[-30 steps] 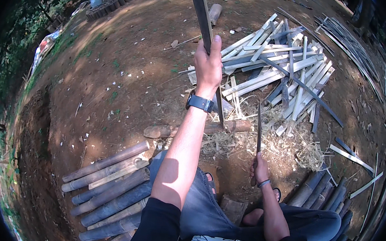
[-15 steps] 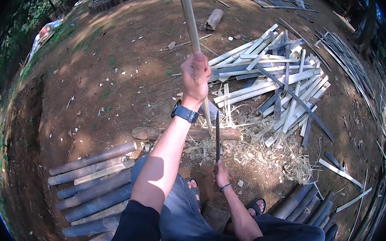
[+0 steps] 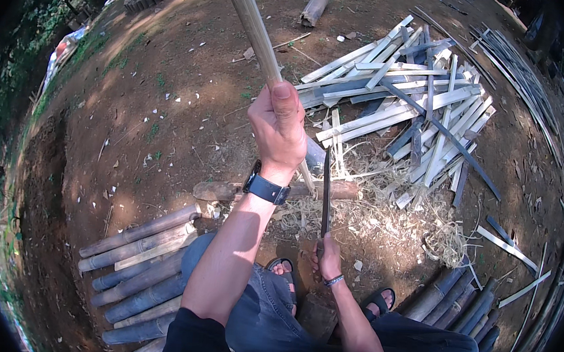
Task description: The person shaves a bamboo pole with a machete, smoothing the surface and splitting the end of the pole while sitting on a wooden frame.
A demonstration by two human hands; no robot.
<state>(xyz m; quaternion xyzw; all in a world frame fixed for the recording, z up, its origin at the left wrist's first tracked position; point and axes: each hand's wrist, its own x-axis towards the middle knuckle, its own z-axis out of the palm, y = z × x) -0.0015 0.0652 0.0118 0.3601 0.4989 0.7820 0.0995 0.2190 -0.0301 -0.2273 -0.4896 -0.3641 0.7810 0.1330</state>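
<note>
My left hand (image 3: 278, 125), with a dark watch on its wrist, is closed around a long pale bamboo strip (image 3: 250, 22). The strip slants up past the top of the view, and its lower end comes down by a short log (image 3: 338, 190) lying on the ground. In my right hand (image 3: 328, 257) is the handle of a long, dark-bladed knife (image 3: 327, 193), its blade pointing away from me. Knife and strip are apart. Curled shavings (image 3: 385, 218) cover the soil beyond the right hand.
A heap of split bamboo strips (image 3: 429, 102) lies ahead on the right. Bamboo poles are laid out at my left (image 3: 141, 291) and right (image 3: 443, 294). Between my feet stands a wooden block (image 3: 318, 316). Farther off lies a short bamboo piece (image 3: 314, 10).
My left hand has come slightly nearer with the bamboo strip, whose upper part leans farther left. The knife has shifted a little to the right in the view, which has itself moved slightly.
</note>
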